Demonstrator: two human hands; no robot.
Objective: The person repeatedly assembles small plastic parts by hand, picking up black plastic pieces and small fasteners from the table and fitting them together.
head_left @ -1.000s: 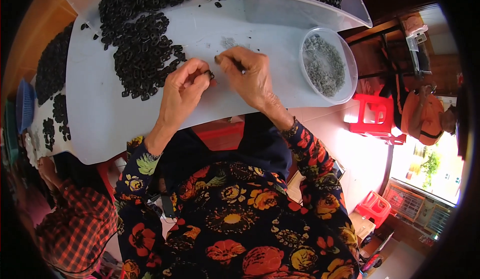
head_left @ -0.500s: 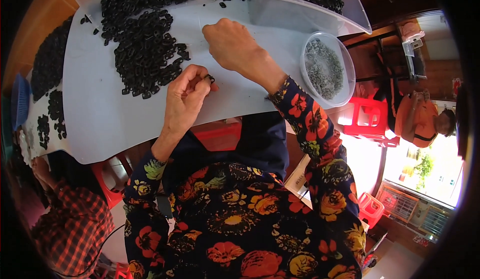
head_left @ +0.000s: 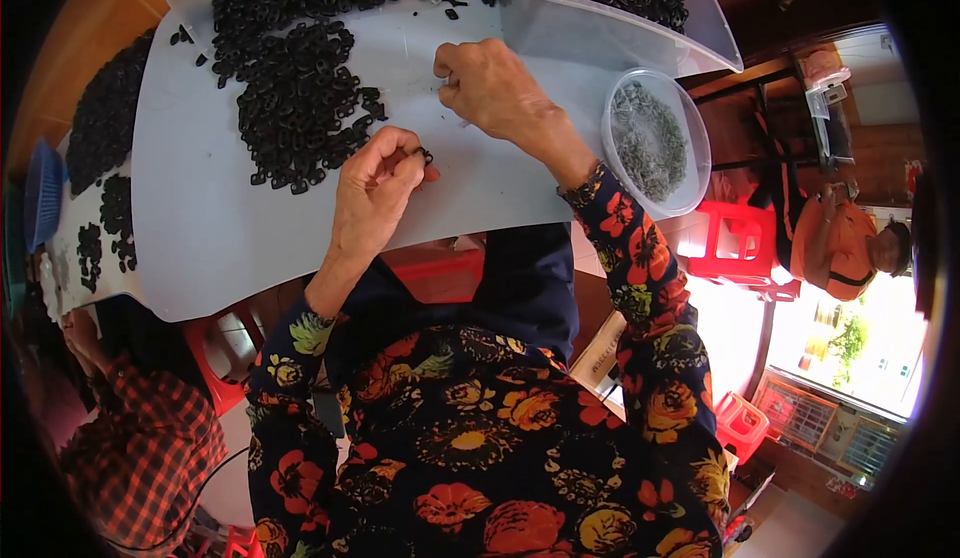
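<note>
My left hand (head_left: 375, 188) is closed in a pinch close to the table's near edge. A small black plastic piece (head_left: 425, 156) with a loop-like end sticks out from its fingertips. Farther off and to the right, my right hand (head_left: 500, 96) hovers above the white table (head_left: 230, 258) with its fingers curled together. Whatever those fingers hold is too small to make out. Left of both hands lies a large heap of small black plastic pieces (head_left: 290, 108), some scattered at its edge.
A round clear tub (head_left: 703, 163) of small silvery metal parts (head_left: 645, 138) stands at the table's right. Behind it is a translucent bin (head_left: 560, 43) of black pieces. At left, a person in a checked shirt (head_left: 150, 448) sits near a blue basket (head_left: 43, 198). Red stools (head_left: 735, 243) stand around.
My right hand has shifted a little to the right, and its curled fingers now show more. My left hand stays nearly still, pinching the black piece.
</note>
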